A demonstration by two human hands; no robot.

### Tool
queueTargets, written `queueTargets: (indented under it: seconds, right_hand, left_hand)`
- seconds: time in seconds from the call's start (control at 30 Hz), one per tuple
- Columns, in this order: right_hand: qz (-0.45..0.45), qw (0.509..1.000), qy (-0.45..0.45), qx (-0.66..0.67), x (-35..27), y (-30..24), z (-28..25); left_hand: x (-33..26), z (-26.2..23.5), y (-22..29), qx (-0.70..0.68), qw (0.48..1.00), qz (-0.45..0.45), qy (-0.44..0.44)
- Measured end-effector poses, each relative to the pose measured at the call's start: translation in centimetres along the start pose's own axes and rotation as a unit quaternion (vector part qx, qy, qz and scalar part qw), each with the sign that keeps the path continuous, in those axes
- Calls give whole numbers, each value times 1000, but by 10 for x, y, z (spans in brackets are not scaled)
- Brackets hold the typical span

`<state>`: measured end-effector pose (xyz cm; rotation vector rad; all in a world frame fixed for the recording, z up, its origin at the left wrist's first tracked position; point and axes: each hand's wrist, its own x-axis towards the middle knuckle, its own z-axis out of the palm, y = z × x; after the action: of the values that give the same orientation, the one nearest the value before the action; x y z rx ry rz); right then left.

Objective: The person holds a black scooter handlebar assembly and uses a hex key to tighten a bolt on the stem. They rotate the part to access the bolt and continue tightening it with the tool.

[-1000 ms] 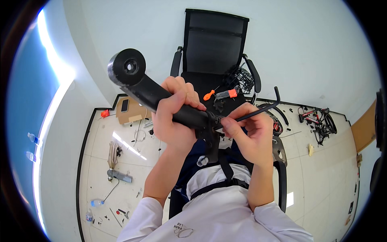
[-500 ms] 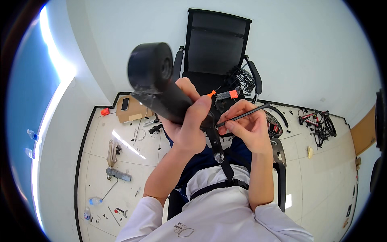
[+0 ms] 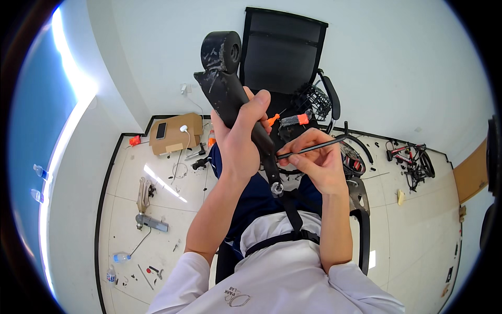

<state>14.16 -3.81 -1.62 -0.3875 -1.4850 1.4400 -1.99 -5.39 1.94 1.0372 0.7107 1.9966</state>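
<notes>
A scuffed black metal tube part (image 3: 224,94) with a round hub at its upper end is held up before me, tilted. My left hand (image 3: 241,138) wraps around its middle, thumb along the top. The tube narrows toward my lap, where a bolt or fitting (image 3: 277,188) shows at its lower end. My right hand (image 3: 319,161) pinches a long black hex key (image 3: 327,144) with a bent outer end. The key's inner tip meets the side of the tube near its narrow end; whether it sits in a socket, I cannot tell.
Ahead stands a black mesh chair (image 3: 282,52) with an orange-handled screwdriver (image 3: 273,120), an orange-and-grey tool and a black wire basket (image 3: 314,102) on its seat. Cardboard (image 3: 178,133) with a phone lies at left, metal parts (image 3: 151,224) nearer. Bicycle parts (image 3: 413,162) lie on the right floor.
The tube has swung upward and to the right in my left hand, standing steeper now. The hex key stays against its side, and my right hand has shifted slightly left.
</notes>
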Motion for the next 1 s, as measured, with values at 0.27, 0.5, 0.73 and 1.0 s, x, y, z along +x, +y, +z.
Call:
queueTargets:
  seconds: [0.27, 0.5, 0.73, 1.0]
  right_hand:
    - [69, 995, 28, -71, -4, -2, 3]
    - [74, 995, 41, -62, -5, -8, 3]
    - [56, 998, 26, -9, -6, -3, -5]
    - [47, 999, 20, -2, -7, 3, -9]
  left_hand:
    - [0, 2, -2, 12, 1000, -4, -1]
    - [0, 3, -3, -8, 1000, -12, 23]
    - [-1, 2, -3, -3, 1000, -7, 4]
    - [-2, 4, -5, -13, 1000, -7, 7]
